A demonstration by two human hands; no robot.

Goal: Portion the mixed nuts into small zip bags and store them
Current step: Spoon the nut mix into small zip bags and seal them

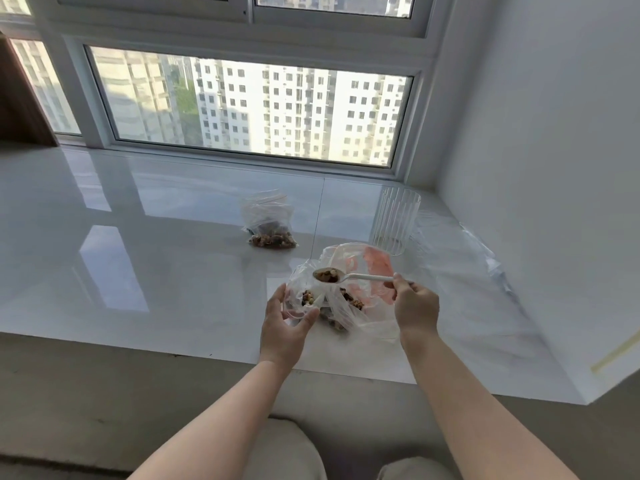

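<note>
Head view, lower centre: left hand point(285, 322) pinches the limp, slippery small zip bag point(306, 299) at its mouth (best hold), right hand point(414, 306) grips loaded spoon point(346, 276) by the handle.

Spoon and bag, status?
Right hand pinches loaded spoon. Left hand holds small bag open. Nothing in the way.

Bright window point(249, 105) backlight, glossy sill point(138, 254) glare, wide-angle edge warping

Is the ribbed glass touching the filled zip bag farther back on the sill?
Apart. The head view shows bare white sill between the ribbed glass and the filled zip bag.
</note>
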